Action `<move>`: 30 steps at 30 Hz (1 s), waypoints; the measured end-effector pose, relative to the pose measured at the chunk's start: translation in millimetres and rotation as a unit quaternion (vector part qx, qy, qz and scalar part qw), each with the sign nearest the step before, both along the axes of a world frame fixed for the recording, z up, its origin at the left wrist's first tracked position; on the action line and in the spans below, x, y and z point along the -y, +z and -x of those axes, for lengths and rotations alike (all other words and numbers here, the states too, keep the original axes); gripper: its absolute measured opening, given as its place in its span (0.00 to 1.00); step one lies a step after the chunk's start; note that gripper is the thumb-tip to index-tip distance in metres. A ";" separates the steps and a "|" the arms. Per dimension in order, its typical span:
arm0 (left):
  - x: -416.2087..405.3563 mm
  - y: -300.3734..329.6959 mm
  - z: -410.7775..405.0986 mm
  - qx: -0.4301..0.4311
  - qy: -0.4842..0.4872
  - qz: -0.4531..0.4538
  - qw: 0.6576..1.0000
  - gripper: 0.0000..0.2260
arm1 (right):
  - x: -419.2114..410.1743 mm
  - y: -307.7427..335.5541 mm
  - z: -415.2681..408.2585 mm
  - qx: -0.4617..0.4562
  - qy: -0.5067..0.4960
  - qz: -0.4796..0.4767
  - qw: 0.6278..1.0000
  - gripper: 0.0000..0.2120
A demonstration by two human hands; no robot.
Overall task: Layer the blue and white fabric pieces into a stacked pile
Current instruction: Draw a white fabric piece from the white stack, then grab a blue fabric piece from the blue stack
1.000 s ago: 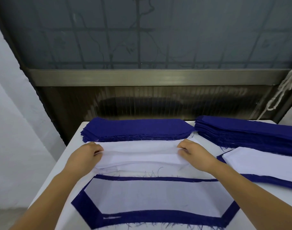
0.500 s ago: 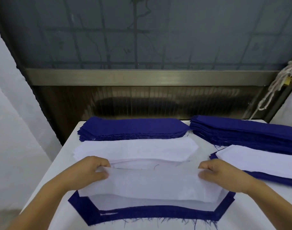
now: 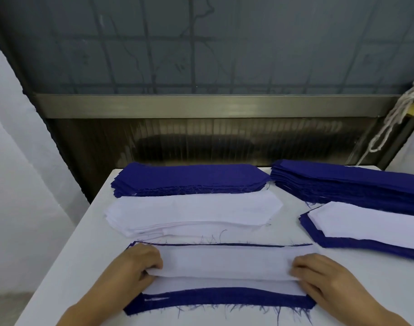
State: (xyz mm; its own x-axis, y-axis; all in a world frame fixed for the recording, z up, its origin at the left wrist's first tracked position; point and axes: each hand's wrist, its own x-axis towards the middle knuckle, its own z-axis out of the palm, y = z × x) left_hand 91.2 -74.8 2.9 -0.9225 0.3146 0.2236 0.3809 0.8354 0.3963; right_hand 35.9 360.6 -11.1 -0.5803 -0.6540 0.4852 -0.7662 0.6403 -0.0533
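White cloth piece [image 3: 227, 261] lies crosswise over a blue piece [image 3: 220, 300] at the near edge of the worktop [image 3: 83, 255], long axis running left to right. The left hand [image 3: 135, 267] pinches its left end, the right hand [image 3: 319, 276] its right end, both equally near. Its front edge sits lifted, unsettled. Behind lie a white stack [image 3: 191, 212] and a blue stack [image 3: 189, 178].

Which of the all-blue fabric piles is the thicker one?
The right blue pile, along the table's far right edge, is thicker, with more layers showing at its edge than the left blue pile behind the white pile.
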 end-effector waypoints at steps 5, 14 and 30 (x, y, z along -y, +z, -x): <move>-1.1 5.3 -0.9 -0.020 -0.020 0.054 0.998 0.17 | 0.8 0.3 -0.6 -0.038 0.007 0.006 0.999 0.23; -2.7 12.1 -8.5 0.044 -0.003 0.022 0.999 0.04 | 7.1 17.7 -6.4 0.066 -0.018 -0.027 0.997 0.11; 14.8 24.4 13.3 0.085 0.024 0.083 0.993 0.05 | 8.3 31.1 26.2 0.224 -0.152 -0.126 0.954 0.06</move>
